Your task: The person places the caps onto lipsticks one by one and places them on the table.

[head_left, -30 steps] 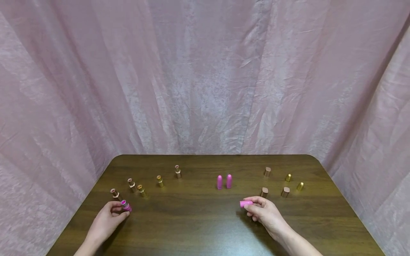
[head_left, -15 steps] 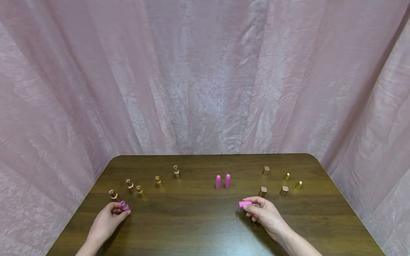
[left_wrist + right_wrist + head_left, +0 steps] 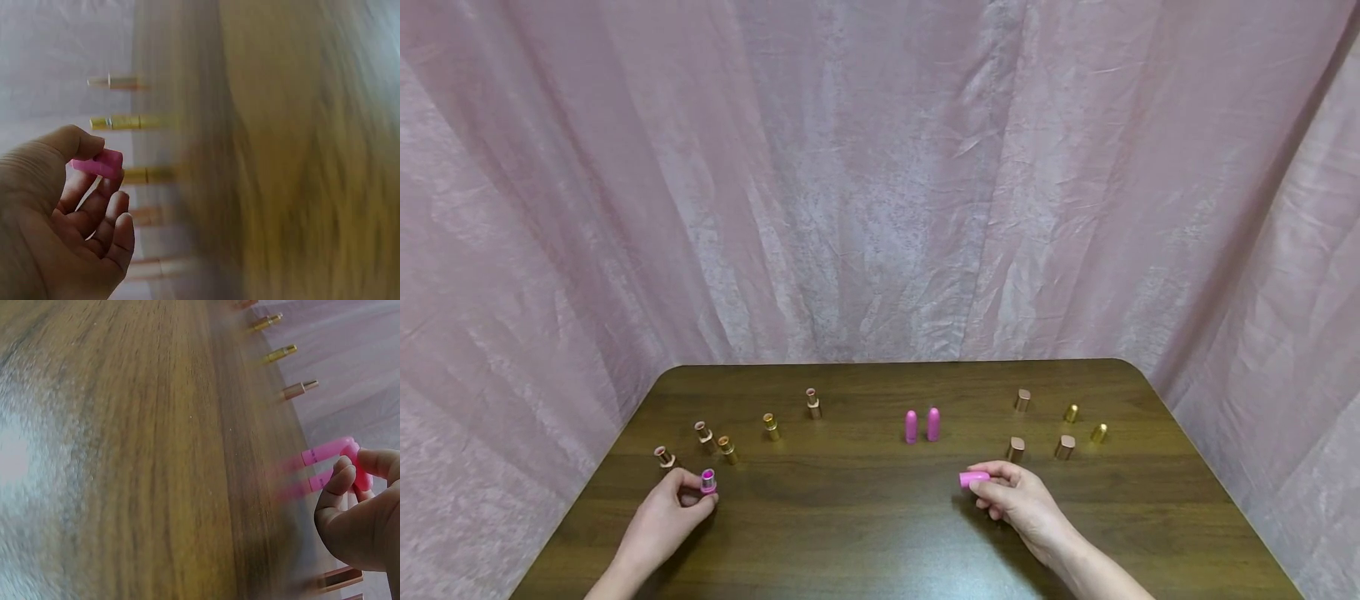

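My left hand (image 3: 658, 521) pinches a small pink lipstick tube (image 3: 708, 482) between thumb and fingers at the front left of the table. Its silver collar and open top face up, with deep pink inside. In the left wrist view the pink tube (image 3: 100, 164) shows between thumb and index finger. At the front right, my right hand (image 3: 1026, 507) holds a pink lipstick cap (image 3: 973, 479) sideways, its straight end towards the left. Fingers partly hide this cap (image 3: 361, 470) in the right wrist view. Behind it, two pink bullet-shaped pieces (image 3: 933, 424) stand upright side by side.
Uncapped rose-gold lipstick tubes (image 3: 813, 406) and gold tubes (image 3: 771, 427) stand on the left of the wooden table (image 3: 865, 517). Rose-gold caps (image 3: 1065, 448) and gold caps (image 3: 1099, 433) stand on the right. A pink curtain (image 3: 880, 208) hangs behind.
My left hand has moved a little to the right with the pink lipstick tube, away from the rose-gold tubes. My right hand stays in place with the cap.
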Demonstrator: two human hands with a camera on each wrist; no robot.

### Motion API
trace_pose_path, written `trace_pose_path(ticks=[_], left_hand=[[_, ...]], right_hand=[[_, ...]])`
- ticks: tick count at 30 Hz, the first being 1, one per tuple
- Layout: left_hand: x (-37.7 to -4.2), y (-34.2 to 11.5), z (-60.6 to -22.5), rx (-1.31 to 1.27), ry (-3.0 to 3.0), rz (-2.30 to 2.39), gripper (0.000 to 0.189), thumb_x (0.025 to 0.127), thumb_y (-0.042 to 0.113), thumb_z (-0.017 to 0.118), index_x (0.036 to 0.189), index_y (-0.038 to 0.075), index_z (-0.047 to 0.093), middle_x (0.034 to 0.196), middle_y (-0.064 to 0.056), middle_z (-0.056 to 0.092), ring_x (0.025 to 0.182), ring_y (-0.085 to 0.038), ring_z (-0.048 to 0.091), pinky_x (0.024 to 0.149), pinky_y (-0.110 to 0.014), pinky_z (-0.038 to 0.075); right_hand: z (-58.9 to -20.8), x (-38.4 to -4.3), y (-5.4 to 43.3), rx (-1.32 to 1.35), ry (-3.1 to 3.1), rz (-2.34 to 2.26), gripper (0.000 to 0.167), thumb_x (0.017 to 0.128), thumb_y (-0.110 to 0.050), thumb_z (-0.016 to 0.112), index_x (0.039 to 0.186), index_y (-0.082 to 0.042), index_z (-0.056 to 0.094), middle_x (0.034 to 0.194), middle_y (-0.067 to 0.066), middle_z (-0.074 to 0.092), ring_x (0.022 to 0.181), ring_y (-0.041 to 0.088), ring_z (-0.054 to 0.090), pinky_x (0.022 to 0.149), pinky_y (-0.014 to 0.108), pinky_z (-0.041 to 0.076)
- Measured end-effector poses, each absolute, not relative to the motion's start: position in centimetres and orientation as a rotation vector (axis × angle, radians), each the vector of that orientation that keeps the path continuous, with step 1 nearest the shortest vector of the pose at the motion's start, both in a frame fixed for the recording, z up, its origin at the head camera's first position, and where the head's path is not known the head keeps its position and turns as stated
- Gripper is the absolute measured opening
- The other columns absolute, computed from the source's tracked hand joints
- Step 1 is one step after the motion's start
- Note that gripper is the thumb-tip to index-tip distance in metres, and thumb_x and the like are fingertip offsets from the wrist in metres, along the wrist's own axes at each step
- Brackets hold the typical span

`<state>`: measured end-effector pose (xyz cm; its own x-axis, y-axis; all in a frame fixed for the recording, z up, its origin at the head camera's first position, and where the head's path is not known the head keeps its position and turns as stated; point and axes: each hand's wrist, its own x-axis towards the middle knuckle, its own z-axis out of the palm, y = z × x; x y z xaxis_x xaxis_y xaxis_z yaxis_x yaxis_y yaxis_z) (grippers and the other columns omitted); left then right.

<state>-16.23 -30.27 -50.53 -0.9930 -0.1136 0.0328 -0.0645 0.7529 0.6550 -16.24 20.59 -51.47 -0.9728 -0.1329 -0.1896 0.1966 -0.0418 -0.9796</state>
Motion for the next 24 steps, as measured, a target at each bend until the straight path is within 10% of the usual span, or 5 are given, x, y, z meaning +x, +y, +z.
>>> trace_pose_path(ticks=[24], left_hand=[[-17.0, -17.3, -48.1, -0.566, -2.728, -0.915, 0.027, 0.082, 0.022, 0.087, 0.094, 0.037, 0.069, 0.094, 0.024, 0.062, 0.086, -0.002, 0.055, 0.077, -0.028, 0.049]], right_hand=[[-50.8, -16.0, 19.4, -0.001, 2.097, -2.117, 0.043, 0.090, -0.011, 0.076, 0.126, 0.008, 0.061, 0.098, 0.015, 0.070, 0.075, 0.015, 0.062, 0.064, 0.025, 0.049]])
